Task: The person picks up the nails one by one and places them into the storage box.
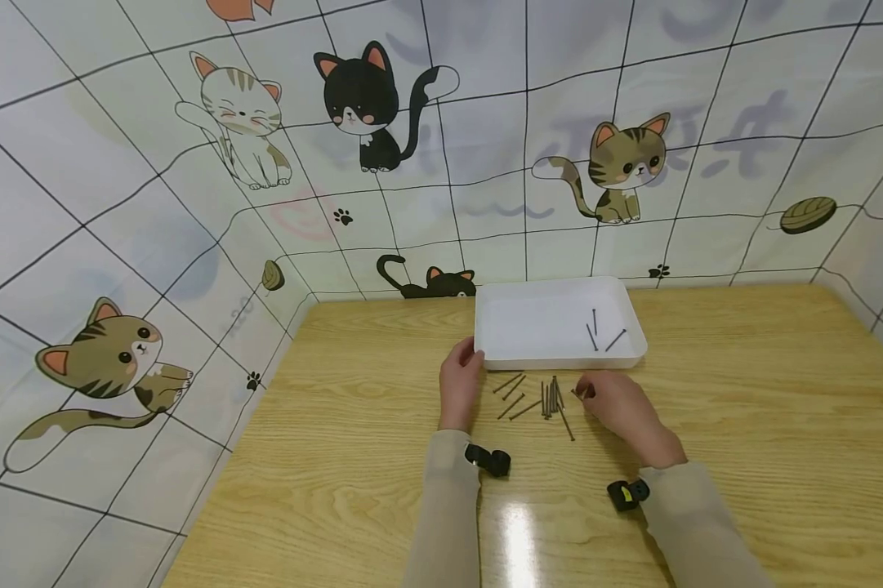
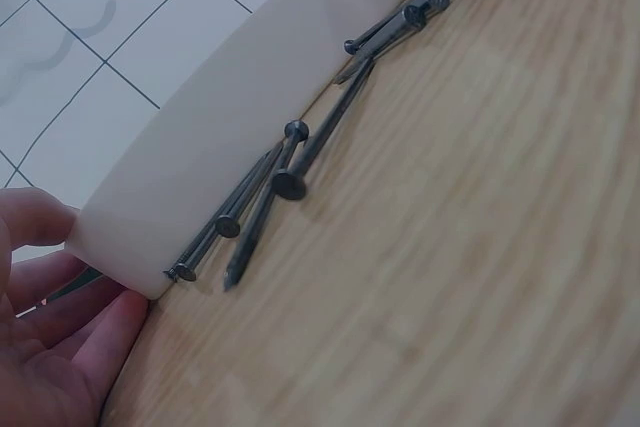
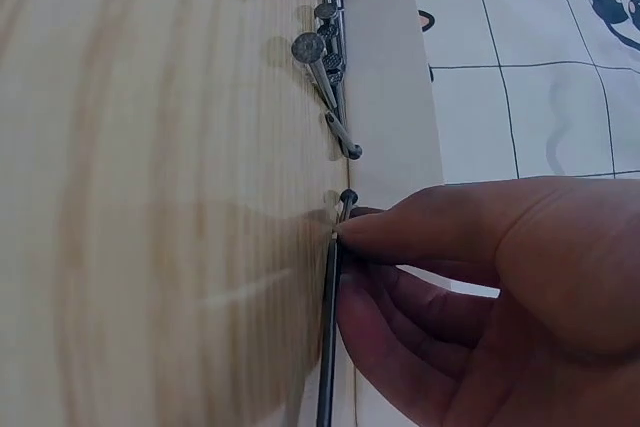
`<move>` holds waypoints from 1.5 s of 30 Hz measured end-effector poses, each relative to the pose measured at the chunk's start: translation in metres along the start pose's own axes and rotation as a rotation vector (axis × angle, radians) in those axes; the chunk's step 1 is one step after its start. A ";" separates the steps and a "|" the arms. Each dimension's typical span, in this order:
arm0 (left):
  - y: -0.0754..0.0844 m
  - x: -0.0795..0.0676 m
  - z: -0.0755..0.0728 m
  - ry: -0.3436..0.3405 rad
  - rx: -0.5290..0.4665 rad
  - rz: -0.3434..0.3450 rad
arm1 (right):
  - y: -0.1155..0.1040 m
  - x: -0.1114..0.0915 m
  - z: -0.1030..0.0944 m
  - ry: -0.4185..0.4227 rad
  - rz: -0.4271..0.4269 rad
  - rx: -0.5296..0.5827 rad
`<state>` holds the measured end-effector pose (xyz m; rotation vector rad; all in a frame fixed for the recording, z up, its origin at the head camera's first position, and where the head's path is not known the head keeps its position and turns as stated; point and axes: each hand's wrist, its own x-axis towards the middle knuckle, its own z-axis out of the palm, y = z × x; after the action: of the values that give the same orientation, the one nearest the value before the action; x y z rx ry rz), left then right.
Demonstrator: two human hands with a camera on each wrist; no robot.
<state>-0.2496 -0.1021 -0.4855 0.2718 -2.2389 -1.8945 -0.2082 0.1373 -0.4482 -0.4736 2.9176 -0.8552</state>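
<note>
White and shallow, a tray (image 1: 529, 327) stands just right of centre in the head view, on a wood-grain worktop (image 1: 323, 490), close to a wall (image 1: 485, 155) printed with cartoon cats (image 1: 367, 98) and grid lines. Three nails (image 1: 595, 321) lie inside it at the right end, two near each other and one slanting apart. Loose nails (image 1: 510, 407) lie on the worktop just below the tray's front side, around the middle of the frame: a scattered few, then a tighter cluster (image 1: 553, 398) to their right. Lying so near the tray, they seem within short reach of the right hand.

The left hand (image 1: 461, 384), just left of the tray, grips its near left corner with bent fingers, which the left wrist view shows at lower left. That hold probably keeps the tray from sliding. The right hand (image 1: 621, 404), right of the cluster, pinches one nail (image 1: 577, 394) between thumb and finger, low over the worktop. A fingertip pinch likely suits so thin a thing; the fingers hide how much of it they cover.

Both forearms, in beige sleeves (image 1: 448, 523), enter from the bottom edge. Small black cameras (image 1: 494, 463) sit at the inner side of each wrist, presumably to watch the fingers.
</note>
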 end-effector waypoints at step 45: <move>0.000 0.001 -0.001 -0.007 -0.004 -0.005 | 0.013 0.006 -0.013 -0.044 0.013 0.227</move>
<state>-0.2500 -0.1028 -0.4849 0.2707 -2.2409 -1.9050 -0.2195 0.1527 -0.4441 -0.4482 2.7351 -1.1409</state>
